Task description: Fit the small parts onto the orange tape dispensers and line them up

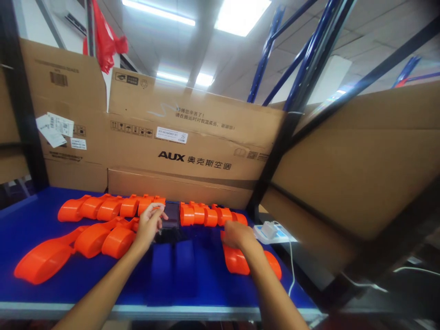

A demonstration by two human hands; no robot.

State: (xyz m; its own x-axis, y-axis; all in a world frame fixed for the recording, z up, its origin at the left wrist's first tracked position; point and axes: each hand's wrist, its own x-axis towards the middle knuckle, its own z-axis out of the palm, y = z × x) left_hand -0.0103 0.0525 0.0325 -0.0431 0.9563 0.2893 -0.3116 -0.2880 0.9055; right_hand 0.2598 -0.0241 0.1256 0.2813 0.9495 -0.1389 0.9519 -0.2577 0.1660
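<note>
Both hands reach forward over a blue work table (41, 220). The left hand (149, 223) has its fingers curled loosely at the left edge of a small dark screen device (171, 215), fingertips touching or just beside it; whether it truly grips the device cannot be told. The right hand (237, 234) lies knuckles up with fingers bent down onto an orange plastic piece (237, 262), and the blur hides whether it is clamped on that piece or only resting on it. The two hands are apart, with the device between them.

The device sits toward the back of the table, between two rows of orange pieces: a left row (110, 207) and a right row (209, 214). More orange pieces (82, 245) lie nearer the front on the left. Two blue blocks (173, 268) stand just in front of the device.

A white power strip (271, 231) with a cable rests at the table's right edge. Cardboard boxes (192, 142) wall in the back and right side, and a red bag (103, 41) hangs above.
</note>
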